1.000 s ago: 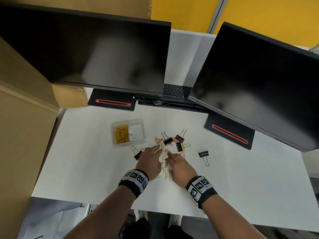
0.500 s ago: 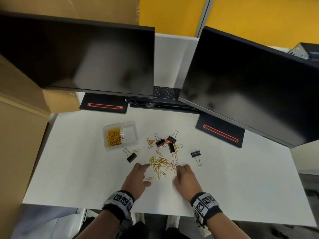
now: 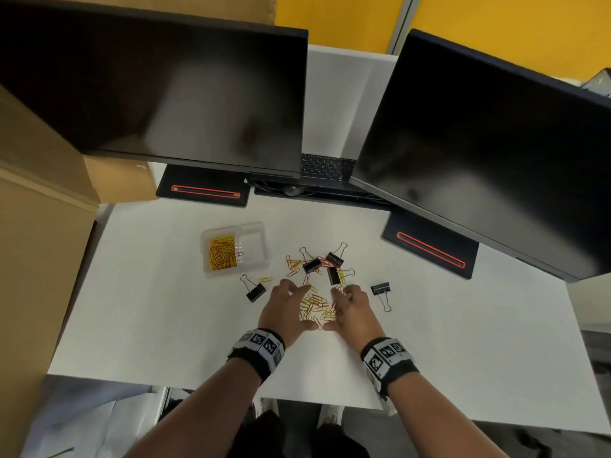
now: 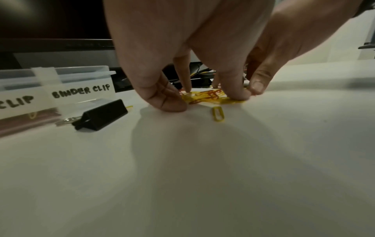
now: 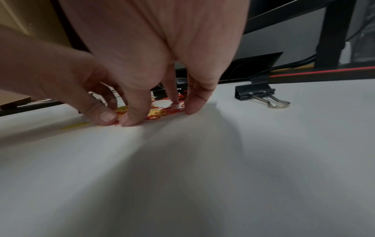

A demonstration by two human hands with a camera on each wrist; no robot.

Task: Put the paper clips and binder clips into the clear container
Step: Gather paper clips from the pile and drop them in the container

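- We see the loose heap of paper clips (image 3: 315, 305) at lower centre of the head view, between the 2 hands; the thin yellow and red wire loops point every way, with no common long axis.
- 1 yellow paper clip (image 4: 218, 114) lies alone at the near edge of the heap in the left wrist view, its long axis running roughly from the camera toward the heap.
- We count 5 black binder clips on the table: 3 bunched (image 3: 325, 264) just above the heap, 1 (image 3: 255, 291) to the left of the left hand, 1 (image 3: 381, 289) to the right of the right hand, its wire handles pointing toward the lower edge of the frame.
- The clear container (image 3: 235, 248) sits left of centre, a rounded rectangular plastic tray with 2 compartments; the left one holds yellow and red paper clips, and a label on the right one reads "BINDER CLIP".
- The left hand (image 3: 283, 309) has its fingers bent, tips down on the table and the heap's left edge; it grasps nothing that we can see.
- The right hand (image 3: 351, 310) mirrors it, fingertips (image 5: 129, 120) pressing on the heap's right edge, nothing lifted.
- The table (image 3: 165, 309) is smooth and white; 2 dark monitors (image 3: 165, 87) fill the upper frame.
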